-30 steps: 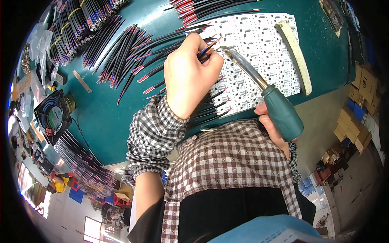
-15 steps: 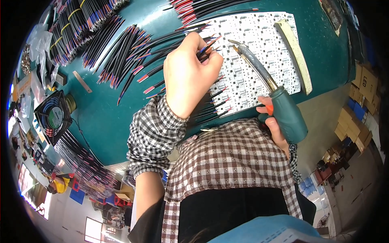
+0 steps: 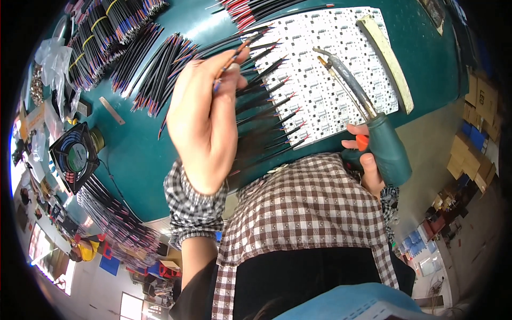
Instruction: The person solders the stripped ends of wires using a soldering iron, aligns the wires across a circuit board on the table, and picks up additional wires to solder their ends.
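Black-and-brown wire slants far-right, pinched in the left hand; the right hand clasps a green-handled soldering iron.

Looks like an electronics assembly workshop, judging by a shiny dark green surface crowded with bundles of thin black cables with red and blue ends, a flat white circuit-board sheet, a soldering tool with a rounded green handle, a square black-framed fan and, farther off, stacked brown cardboard boxes.
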Available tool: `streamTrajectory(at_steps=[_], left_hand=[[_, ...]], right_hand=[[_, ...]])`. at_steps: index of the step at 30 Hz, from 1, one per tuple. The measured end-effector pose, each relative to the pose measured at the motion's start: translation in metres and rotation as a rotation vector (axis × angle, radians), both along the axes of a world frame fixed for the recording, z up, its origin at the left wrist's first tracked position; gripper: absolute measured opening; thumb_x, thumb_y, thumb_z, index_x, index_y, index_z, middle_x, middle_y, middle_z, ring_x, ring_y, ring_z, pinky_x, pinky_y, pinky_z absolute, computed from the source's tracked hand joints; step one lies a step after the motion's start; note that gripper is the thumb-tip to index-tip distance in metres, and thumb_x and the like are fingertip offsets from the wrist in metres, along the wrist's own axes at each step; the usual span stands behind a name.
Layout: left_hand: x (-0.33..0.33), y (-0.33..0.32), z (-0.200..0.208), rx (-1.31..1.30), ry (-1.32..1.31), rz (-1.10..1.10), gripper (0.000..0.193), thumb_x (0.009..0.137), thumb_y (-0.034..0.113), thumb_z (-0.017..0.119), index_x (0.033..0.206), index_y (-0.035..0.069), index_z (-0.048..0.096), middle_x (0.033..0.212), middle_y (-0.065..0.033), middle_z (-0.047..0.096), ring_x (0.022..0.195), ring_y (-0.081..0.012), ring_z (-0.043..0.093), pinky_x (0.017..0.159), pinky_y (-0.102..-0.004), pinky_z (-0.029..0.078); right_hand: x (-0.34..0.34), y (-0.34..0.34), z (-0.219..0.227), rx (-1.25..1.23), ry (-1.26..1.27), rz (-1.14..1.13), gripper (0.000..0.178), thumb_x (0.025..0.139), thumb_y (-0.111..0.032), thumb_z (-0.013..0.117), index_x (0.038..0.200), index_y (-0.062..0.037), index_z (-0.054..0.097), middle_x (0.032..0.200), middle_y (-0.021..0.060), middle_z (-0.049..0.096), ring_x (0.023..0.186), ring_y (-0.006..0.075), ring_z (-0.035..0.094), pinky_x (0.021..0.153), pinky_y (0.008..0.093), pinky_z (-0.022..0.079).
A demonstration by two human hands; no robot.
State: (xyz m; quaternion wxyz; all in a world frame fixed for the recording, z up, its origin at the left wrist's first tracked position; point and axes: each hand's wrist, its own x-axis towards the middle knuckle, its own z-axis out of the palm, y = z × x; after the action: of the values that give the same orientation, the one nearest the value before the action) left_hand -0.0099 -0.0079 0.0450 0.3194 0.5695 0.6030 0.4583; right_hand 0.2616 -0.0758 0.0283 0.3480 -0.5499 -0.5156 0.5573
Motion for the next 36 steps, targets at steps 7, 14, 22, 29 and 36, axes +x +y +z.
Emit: streamTrajectory(at_steps=[7,14,22,29,36], left_hand=[[0.026,0.002,-0.038,0.006,0.598,-0.371,0.039,0.075,0.013,0.072,0.113,0.009,0.062,0.086,-0.0088,0.052,0.067,-0.0238,0.06,0.058,-0.0347,0.051],[0.033,0.003,-0.043,0.025,0.457,-0.223,0.034,0.076,0.011,0.071,0.109,0.01,0.061,0.085,-0.0093,0.052,0.068,-0.0262,0.061,0.058,-0.0357,0.051],[0.024,0.006,-0.039,-0.077,0.509,-0.368,0.034,0.075,0.007,0.069,0.108,0.008,0.06,0.086,-0.0096,0.055,0.072,-0.0284,0.062,0.062,-0.0372,0.052],[0.026,0.004,-0.034,-0.03,0.389,-0.272,0.012,0.089,0.007,0.062,0.101,0.004,0.06,0.088,-0.012,0.063,0.074,-0.0277,0.062,0.069,-0.0321,0.051],[0.019,-0.004,-0.035,-0.252,0.11,-0.176,0.007,0.085,0.006,0.059,0.09,0.001,0.058,0.082,-0.0178,0.063,0.07,-0.0364,0.061,0.061,-0.0384,0.049]], right_hand=[[0.001,-0.003,0.004,-0.025,0.017,0.018,0.06,0.094,-0.039,0.056,0.129,0.0075,0.043,0.123,0.0207,0.052,0.117,0.0321,0.055,0.086,0.0411,0.056],[0.002,-0.002,0.003,-0.026,0.03,-0.015,0.058,0.094,-0.041,0.057,0.126,0.0058,0.047,0.12,0.0187,0.053,0.115,0.0314,0.056,0.086,0.0402,0.056],[0.004,-0.005,0.001,-0.045,0.034,-0.075,0.059,0.092,-0.044,0.06,0.124,0.0048,0.05,0.12,0.0156,0.054,0.115,0.0294,0.057,0.085,0.0394,0.056],[0.004,-0.006,0.001,-0.051,0.018,-0.105,0.065,0.09,-0.049,0.061,0.125,0.0046,0.05,0.121,0.0152,0.053,0.114,0.0289,0.057,0.085,0.0386,0.056],[0.007,-0.011,0.0,-0.082,0.023,-0.117,0.068,0.09,-0.05,0.06,0.127,0.0048,0.047,0.122,0.0153,0.053,0.116,0.0286,0.056,0.086,0.0375,0.055]])
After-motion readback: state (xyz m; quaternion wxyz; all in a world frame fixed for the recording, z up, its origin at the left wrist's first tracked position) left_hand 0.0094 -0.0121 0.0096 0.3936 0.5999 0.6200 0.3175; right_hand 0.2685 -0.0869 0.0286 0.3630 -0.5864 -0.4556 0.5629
